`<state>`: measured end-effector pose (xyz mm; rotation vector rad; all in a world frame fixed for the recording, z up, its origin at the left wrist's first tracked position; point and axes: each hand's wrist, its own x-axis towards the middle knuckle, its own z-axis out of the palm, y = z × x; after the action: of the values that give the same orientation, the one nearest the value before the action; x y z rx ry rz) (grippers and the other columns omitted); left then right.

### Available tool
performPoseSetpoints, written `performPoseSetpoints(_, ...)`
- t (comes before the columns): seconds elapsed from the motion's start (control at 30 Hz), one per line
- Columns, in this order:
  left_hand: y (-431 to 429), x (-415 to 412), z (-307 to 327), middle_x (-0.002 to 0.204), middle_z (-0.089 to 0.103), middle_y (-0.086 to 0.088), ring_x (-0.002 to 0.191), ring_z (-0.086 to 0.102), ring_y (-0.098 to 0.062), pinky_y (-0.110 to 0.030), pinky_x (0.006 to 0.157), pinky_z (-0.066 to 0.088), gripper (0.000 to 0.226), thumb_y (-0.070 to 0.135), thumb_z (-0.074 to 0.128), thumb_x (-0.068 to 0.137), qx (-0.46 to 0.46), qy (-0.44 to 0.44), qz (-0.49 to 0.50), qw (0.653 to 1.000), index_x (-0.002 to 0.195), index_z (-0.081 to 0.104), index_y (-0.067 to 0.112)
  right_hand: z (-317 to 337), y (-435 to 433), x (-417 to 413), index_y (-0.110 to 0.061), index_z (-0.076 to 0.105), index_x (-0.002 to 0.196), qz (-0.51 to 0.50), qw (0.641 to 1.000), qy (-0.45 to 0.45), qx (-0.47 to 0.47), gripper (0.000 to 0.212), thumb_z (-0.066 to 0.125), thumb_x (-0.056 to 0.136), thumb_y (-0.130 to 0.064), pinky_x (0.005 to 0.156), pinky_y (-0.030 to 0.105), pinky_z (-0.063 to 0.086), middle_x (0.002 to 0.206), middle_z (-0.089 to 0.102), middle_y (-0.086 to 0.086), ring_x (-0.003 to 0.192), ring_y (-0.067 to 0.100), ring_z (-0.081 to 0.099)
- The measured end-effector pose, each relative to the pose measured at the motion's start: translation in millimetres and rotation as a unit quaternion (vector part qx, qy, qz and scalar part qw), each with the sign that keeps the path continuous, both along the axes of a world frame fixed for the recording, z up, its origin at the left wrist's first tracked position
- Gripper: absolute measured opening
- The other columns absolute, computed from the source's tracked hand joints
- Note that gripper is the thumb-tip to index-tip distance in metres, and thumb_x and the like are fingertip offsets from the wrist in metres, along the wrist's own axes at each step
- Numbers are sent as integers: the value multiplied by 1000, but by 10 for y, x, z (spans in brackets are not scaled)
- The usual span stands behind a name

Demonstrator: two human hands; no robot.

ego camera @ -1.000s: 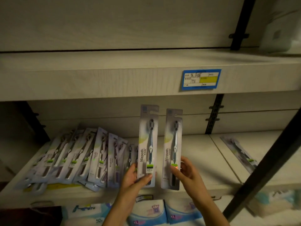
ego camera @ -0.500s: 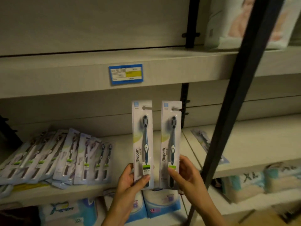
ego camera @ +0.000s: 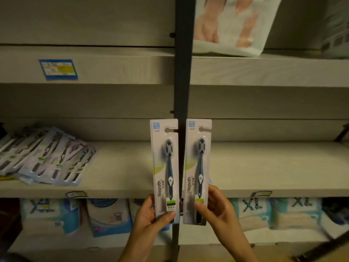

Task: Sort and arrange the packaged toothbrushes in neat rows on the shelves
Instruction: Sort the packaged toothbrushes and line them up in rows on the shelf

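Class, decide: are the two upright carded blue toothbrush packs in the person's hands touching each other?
Apart. In the head view, the left-hand pack and right-hand pack stand side by side, the dark shelf post visible through the gap between their edges.

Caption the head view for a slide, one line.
Left hand and right hand each hold a packaged toothbrush upright before the middle shelf.

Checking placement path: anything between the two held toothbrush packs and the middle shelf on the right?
A black upright post shows in the gap between the left pack and right pack. The shelf surface to its right looks bare; nothing visible blocks it.
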<state>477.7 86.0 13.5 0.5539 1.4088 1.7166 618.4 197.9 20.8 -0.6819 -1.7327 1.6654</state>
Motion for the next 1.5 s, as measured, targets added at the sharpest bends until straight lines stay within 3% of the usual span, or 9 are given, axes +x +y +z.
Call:
performPoseSetpoints(0.1,204,252,-14,89,75,-2,81,71,-12,-18,61,55,46,-18,59,75,-10,-24,-34,999,103,57,19,-37,224,190,-14,57,117,-28,999,11,-25,71,79,61,-52,86,27,54,112,69,0,104,14,65)
performPoseSetpoints(0.2,483,381,-15,95,74,-4,88,70,-14,-21,68,56,44,-16,60,76,-9,-19,-77,997,106,57,15,-49,547,264,-19,56,115,-55,998,-16,-28,37,67,80,-22,76,24,56,107,70,0,99,14,67)
performPoseSetpoints(0.33,935,328,-64,105,71,-3,99,67,-16,-23,72,54,39,-4,64,80,-17,9,-81,997,110,58,20,-179,1153,101,-24,52,114,-93,985,-145,24,30,63,86,-24,63,23,56,95,70,1,83,13,69)
performPoseSetpoints(0.63,1596,143,-342,121,58,-8,110,57,-22,-32,87,51,47,10,62,86,-129,34,0,991,130,46,15,-587,1865,-704,-19,46,96,-74,949,-306,-30,31,71,79,-28,85,44,55,103,67,11,90,27,67)
performPoseSetpoints(0.8,1724,172,-437,126,53,-10,103,53,-20,-31,80,48,44,11,58,90,-167,7,35,985,131,42,15,-661,1886,-846,-15,48,111,-81,924,-373,6,32,62,87,-32,72,26,51,102,61,5,85,17,60)
performPoseSetpoints(1.0,1762,132,-603,126,55,-12,104,56,-22,-31,83,48,36,13,58,90,-183,11,55,982,123,45,13,-768,1860,-837,-15,48,112,-101,923,-370,41,39,57,88,-43,67,22,43,105,60,4,84,14,56)
performPoseSetpoints(1.17,1752,164,-568,121,56,-8,105,55,-18,-28,84,45,34,13,57,90,-164,34,16,986,122,46,15,-685,1666,-491,-20,56,102,-140,970,-196,28,18,48,94,-34,68,14,44,102,62,0,83,5,57)
performPoseSetpoints(1.27,1747,214,-605,120,59,-5,110,56,-17,-25,87,46,33,12,59,89,-138,48,-23,989,118,49,21,-667,1501,-286,-24,62,95,-50,987,-151,-11,12,57,90,-34,68,18,49,91,68,-1,79,8,63)
performPoseSetpoints(1.5,1731,257,-588,107,61,4,94,59,-4,-10,66,49,28,10,59,88,-135,67,-59,987,113,52,23,-802,1564,-217,-13,64,94,-78,982,-169,-28,17,68,84,-27,77,39,55,83,66,9,81,26,65)
